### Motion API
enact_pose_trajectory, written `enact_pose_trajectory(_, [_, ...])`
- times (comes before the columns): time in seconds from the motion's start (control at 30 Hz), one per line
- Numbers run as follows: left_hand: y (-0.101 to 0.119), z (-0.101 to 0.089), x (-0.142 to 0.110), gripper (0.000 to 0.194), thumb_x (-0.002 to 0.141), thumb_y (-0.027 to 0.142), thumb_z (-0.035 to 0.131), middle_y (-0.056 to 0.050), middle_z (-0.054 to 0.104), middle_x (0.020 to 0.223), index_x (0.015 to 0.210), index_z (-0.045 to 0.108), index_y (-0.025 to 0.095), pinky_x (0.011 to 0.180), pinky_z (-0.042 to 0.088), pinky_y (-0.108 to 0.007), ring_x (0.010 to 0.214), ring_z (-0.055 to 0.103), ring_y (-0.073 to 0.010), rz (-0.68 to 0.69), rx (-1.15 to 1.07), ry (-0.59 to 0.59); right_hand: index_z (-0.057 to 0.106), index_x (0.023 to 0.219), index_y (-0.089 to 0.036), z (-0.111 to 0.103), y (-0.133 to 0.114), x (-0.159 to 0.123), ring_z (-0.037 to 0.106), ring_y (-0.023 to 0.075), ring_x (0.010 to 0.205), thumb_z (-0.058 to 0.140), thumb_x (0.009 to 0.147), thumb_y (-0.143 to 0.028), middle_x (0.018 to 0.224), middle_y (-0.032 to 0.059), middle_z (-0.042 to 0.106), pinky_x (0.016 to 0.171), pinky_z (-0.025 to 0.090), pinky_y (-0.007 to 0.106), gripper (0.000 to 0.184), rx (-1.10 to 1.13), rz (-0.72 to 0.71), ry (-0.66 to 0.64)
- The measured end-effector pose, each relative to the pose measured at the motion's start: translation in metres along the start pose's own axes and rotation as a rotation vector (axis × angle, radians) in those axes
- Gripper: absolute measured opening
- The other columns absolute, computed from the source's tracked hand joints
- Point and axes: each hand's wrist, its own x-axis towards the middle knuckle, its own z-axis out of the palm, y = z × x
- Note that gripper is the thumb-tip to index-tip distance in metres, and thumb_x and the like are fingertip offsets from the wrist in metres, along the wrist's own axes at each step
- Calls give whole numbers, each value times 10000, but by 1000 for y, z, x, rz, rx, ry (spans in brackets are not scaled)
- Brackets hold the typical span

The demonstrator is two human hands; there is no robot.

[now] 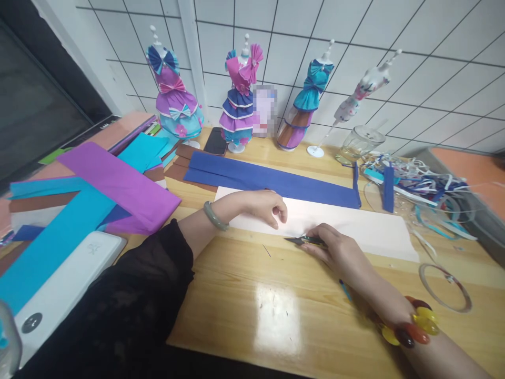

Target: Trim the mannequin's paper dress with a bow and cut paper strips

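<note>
A long white strip [347,226] of paper or thin cloth lies across the wooden table. My left hand [266,206] rests on its left part, fingers curled and the thumb apart from them, with nothing visible between. In my right hand [333,245] is a utility knife [305,240] with a dark, pointed blade facing left. The blade sits low over the table, just in front of the strip's near edge; whether it touches is hard to tell. Behind the white strip lies a folded dark blue strip [272,176].
Several small mannequins stand along the tiled wall, among them one in a pink and blue dress [239,105] and a bare one [357,95]. Coloured strips [122,184] and a white power bank [74,284] lie left. A glass jar [361,143], scraps [430,184] and a tape ring [445,287] are right.
</note>
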Motion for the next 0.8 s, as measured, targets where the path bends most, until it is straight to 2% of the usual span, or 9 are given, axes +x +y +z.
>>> enact_pose_trajectory(0.47, [1,-1,0,269,649,279,673,-18,634,884,912,681,222,795,381,-273,849,535,-151,-14,-11,3,572,946,-198,1,-1,-4,649,211,767,505,841,-463,905,81,653,650,506,316,292,4,-19,28])
enact_pose_trajectory(0.8, [-3,-2,-2,304,659,311,656,-39,639,919,945,682,209,740,415,-272,839,553,-150,44,-62,-13,552,978,-191,4,-5,4,642,213,791,479,864,-439,945,89,637,667,499,324,283,2,-38,-30])
